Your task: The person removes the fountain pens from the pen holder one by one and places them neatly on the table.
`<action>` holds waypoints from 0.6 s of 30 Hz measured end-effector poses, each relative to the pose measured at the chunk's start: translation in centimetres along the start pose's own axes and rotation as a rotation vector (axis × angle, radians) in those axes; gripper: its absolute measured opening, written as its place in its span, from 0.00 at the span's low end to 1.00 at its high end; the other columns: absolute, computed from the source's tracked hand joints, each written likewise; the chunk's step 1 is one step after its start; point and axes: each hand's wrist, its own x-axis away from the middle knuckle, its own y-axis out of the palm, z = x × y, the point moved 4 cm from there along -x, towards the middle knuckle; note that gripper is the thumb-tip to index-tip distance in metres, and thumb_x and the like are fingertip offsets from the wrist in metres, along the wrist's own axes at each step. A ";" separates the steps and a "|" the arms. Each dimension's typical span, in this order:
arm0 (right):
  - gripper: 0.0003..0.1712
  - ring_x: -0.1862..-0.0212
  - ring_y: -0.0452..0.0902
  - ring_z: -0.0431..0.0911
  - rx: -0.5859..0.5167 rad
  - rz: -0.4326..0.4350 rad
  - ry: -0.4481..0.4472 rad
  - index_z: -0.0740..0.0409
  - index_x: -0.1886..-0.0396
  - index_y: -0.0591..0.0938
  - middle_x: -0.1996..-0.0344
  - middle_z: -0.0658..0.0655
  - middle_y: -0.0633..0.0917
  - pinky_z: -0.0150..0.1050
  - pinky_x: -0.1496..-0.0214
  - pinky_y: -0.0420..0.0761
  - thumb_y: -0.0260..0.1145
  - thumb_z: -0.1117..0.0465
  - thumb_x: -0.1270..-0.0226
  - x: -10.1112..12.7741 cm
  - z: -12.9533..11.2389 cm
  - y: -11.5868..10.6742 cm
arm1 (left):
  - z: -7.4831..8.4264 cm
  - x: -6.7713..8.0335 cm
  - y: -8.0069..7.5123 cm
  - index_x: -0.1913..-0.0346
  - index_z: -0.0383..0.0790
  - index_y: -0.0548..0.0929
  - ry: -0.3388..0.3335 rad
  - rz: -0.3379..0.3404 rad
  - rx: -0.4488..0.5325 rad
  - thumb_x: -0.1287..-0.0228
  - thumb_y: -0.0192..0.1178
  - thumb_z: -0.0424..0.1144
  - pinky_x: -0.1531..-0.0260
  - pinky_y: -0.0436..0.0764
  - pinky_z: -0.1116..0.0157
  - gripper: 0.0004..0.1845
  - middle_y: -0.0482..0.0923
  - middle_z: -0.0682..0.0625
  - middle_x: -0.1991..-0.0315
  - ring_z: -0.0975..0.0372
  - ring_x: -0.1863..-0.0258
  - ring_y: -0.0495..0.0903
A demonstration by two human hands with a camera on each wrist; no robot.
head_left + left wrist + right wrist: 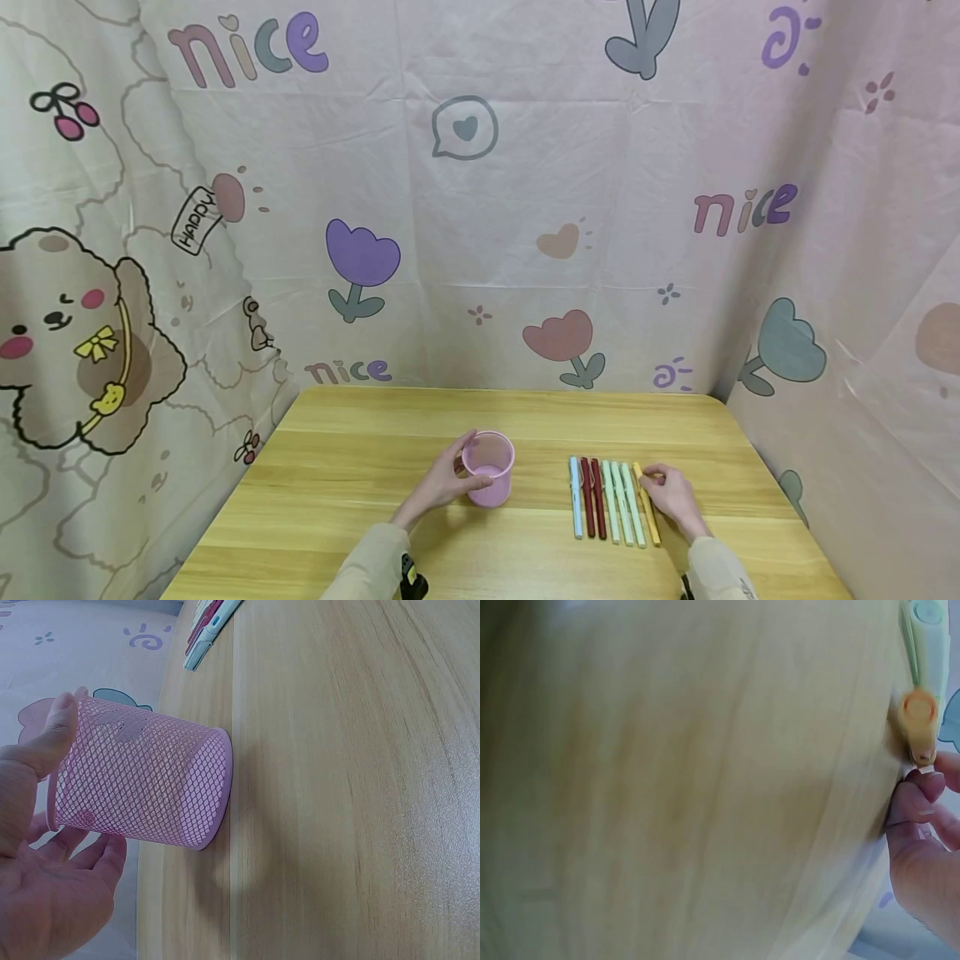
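My left hand (pixel 442 479) holds a pink mesh pen cup (pixel 142 772), thumb near its rim on one side and fingers round the other. The cup stands upright on the table with its mouth up, and no pens show inside. At the right end of a row of pens, my right hand (pixel 671 496) has its thumb and fingertips at the upper part of a yellow pen (pixel 649 510). This pen lies slightly slanted. Whether the fingers pinch it or only touch it, I cannot tell; in the right wrist view its end (pixel 920 712) shows close beside the fingertips.
Left of the yellow pen, side by side, lie three pale green pens (pixel 622 504), two dark red pens (pixel 588 497) and a light blue pen (pixel 576 497). All lie on a wood-grain table (pixel 375 433). Behind and beside it hang printed curtains (pixel 480 217).
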 end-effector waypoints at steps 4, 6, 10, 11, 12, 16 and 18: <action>0.21 0.58 0.80 0.53 0.007 -0.001 -0.002 0.73 0.45 0.80 0.60 0.68 0.85 0.35 0.63 0.76 0.62 0.61 0.30 -0.1 0.0 0.0 | 0.0 0.0 0.0 0.24 0.24 0.53 0.001 -0.002 0.001 0.40 0.72 0.34 0.30 0.69 0.40 0.49 0.61 0.24 0.28 0.30 0.32 0.68; 0.21 0.58 0.81 0.52 0.010 0.002 -0.002 0.73 0.45 0.80 0.60 0.67 0.85 0.35 0.63 0.76 0.63 0.61 0.31 -0.1 0.0 0.0 | 0.0 0.0 0.0 0.24 0.24 0.53 0.000 -0.001 0.001 0.40 0.72 0.34 0.30 0.69 0.40 0.49 0.61 0.25 0.28 0.30 0.32 0.68; 0.21 0.59 0.81 0.51 0.009 0.002 -0.007 0.73 0.46 0.80 0.60 0.67 0.86 0.35 0.62 0.76 0.63 0.61 0.31 -0.1 0.1 0.1 | 0.0 0.0 0.0 0.24 0.24 0.53 -0.001 -0.001 0.000 0.40 0.72 0.34 0.30 0.70 0.40 0.49 0.61 0.25 0.28 0.31 0.32 0.68; 0.21 0.59 0.80 0.51 0.009 0.004 -0.008 0.72 0.46 0.80 0.60 0.66 0.86 0.35 0.63 0.76 0.63 0.61 0.32 -0.1 0.1 0.1 | 0.0 0.0 0.0 0.24 0.24 0.53 -0.002 0.000 0.000 0.40 0.72 0.34 0.30 0.70 0.40 0.49 0.61 0.25 0.28 0.30 0.32 0.68; 0.21 0.59 0.80 0.50 0.006 0.006 -0.006 0.72 0.46 0.81 0.61 0.66 0.86 0.34 0.63 0.76 0.63 0.61 0.32 -0.1 0.2 0.1 | 0.0 0.0 0.0 0.24 0.24 0.53 -0.002 -0.001 -0.001 0.40 0.72 0.34 0.30 0.70 0.40 0.49 0.61 0.24 0.28 0.30 0.32 0.68; 0.20 0.59 0.81 0.50 0.012 0.009 -0.014 0.71 0.46 0.81 0.60 0.66 0.86 0.35 0.62 0.77 0.63 0.61 0.32 -0.1 0.2 0.1 | 0.1 0.0 0.0 0.24 0.24 0.53 0.001 -0.005 0.000 0.40 0.71 0.33 0.30 0.69 0.39 0.49 0.61 0.24 0.28 0.30 0.32 0.68; 0.20 0.58 0.81 0.51 0.017 0.007 -0.014 0.71 0.46 0.81 0.60 0.66 0.85 0.36 0.62 0.77 0.63 0.60 0.31 -0.2 0.2 0.1 | 0.2 0.1 0.0 0.24 0.23 0.52 0.004 -0.006 -0.001 0.40 0.71 0.33 0.30 0.69 0.39 0.49 0.61 0.24 0.28 0.30 0.32 0.67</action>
